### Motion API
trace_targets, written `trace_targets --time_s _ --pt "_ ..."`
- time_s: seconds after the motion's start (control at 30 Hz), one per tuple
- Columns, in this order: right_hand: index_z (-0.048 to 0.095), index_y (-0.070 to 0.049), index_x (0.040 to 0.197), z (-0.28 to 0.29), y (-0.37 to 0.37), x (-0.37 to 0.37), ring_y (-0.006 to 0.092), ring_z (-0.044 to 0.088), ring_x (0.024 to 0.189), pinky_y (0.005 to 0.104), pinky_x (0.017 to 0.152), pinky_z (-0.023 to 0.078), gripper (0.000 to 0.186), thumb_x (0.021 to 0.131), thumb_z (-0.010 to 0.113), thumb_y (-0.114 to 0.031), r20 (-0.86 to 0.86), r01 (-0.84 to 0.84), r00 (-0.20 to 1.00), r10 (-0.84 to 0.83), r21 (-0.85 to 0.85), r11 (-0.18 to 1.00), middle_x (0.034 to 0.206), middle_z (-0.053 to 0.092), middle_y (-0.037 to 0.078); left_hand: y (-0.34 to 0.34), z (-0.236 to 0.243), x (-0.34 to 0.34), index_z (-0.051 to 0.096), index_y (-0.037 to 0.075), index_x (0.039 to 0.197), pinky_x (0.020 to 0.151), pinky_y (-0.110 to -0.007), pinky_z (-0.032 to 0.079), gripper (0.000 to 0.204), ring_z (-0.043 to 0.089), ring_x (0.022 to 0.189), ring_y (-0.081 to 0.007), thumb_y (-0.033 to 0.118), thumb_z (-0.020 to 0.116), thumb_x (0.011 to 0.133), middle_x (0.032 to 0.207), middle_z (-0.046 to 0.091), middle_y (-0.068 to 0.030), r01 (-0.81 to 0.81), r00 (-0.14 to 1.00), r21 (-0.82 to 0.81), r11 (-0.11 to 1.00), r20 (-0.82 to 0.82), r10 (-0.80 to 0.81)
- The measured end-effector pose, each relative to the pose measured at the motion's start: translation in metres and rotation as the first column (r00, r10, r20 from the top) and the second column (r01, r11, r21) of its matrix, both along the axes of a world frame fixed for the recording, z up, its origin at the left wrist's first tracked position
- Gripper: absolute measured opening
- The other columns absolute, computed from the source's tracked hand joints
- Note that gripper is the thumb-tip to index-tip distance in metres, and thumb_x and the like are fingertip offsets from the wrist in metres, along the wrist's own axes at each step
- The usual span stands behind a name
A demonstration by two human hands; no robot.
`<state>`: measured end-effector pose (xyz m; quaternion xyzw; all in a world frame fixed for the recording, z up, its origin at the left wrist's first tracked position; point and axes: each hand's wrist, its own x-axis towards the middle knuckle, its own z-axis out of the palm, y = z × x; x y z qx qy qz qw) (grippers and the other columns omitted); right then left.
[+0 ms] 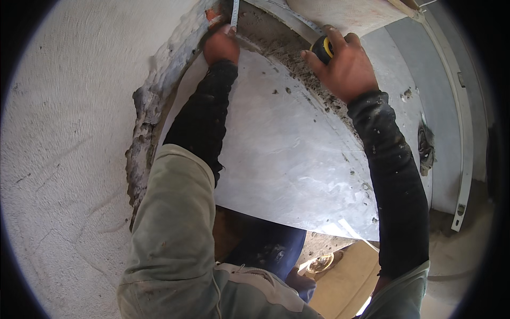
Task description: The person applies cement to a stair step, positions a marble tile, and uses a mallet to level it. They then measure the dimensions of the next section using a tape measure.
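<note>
Slab and tape measure lie between wall and bar.

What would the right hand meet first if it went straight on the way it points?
The right hand, holding the tape measure, would probably meet the pale panel just above it in the picture, though the depth between them is unclear.

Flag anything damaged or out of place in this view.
The wall's plaster edge on the left is ragged and broken, unlike the even plaster beside it. Mortar-like crumbs litter the far edge of the grey slab, odd on so smooth a face. The tape measure in the right hand looks fine, as far as it shows.
</note>
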<state>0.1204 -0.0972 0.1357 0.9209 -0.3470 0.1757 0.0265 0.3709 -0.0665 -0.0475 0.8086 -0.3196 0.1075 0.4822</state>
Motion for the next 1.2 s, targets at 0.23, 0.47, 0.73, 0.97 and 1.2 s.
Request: trace_targets --time_s 0.23,0.47,0.73,0.97,1.2 --pt "0.060 -0.002 0.132 -0.002 0.003 0.002 0.0449 0.069 0.096 0.0471 0.081 0.059 0.065 0.087 0.075 -0.048 -0.033 0.003 0.999 -0.003 -0.015 1.000 0.105 0.060 0.029 0.001 -0.004 0.003 0.076 0.015 0.103 0.073 -0.050 0.054 0.022 0.069 0.085 -0.0423 0.031 0.066 0.094 0.087 0.072 -0.0198 0.010 1.000 -0.014 1.000 0.005 -0.010" --pt "0.060 -0.001 0.131 -0.007 -0.004 0.001 0.0445 0.071 0.090 0.0474 0.078 0.060 0.067 0.088 0.072 -0.051 -0.041 -0.031 0.999 0.028 -0.073 0.997 0.102 0.061 0.030 0.001 0.000 0.002 0.075 0.014 0.113 0.079 -0.048 0.055 0.028 0.070 0.091 -0.0408 0.033 0.064 0.096 0.095 0.073 -0.0194 0.019 0.999 0.094 0.995 -0.027 -0.016" --pt "0.059 0.003 0.132 -0.003 -0.013 0.005 0.0431 0.072 0.089 0.0467 0.075 0.060 0.074 0.089 0.071 -0.055 -0.064 -0.046 0.997 0.040 -0.083 0.996 0.099 0.065 0.031 -0.004 -0.015 0.016 0.075 0.010 0.112 0.075 -0.047 0.055 0.028 0.071 0.086 -0.0389 0.030 0.068 0.095 0.091 0.074 -0.0192 -0.016 0.984 -0.009 1.000 0.177 0.017" --pt "0.062 0.000 0.122 0.020 -0.002 0.008 0.0431 0.067 0.086 0.0488 0.078 0.053 0.051 0.085 0.074 -0.032 -0.003 -0.076 0.997 0.077 0.141 0.987 0.093 0.067 0.028 -0.003 -0.008 0.009 0.054 0.000 0.140 0.111 -0.042 0.041 0.055 0.052 0.133 -0.0368 0.004 0.066 0.086 0.146 0.054 -0.0225 0.074 0.974 -0.147 0.986 0.224 -0.040" --pt "0.060 -0.003 0.131 0.020 -0.001 0.013 0.0423 0.068 0.089 0.0475 0.079 0.053 0.056 0.085 0.073 -0.031 0.007 -0.103 0.995 0.103 0.133 0.986 0.093 0.068 0.027 0.001 0.000 0.004 0.061 0.003 0.131 0.106 -0.043 0.045 0.047 0.057 0.125 -0.0382 0.008 0.069 0.085 0.134 0.062 -0.0211 0.002 0.993 -0.157 0.988 0.114 0.016"
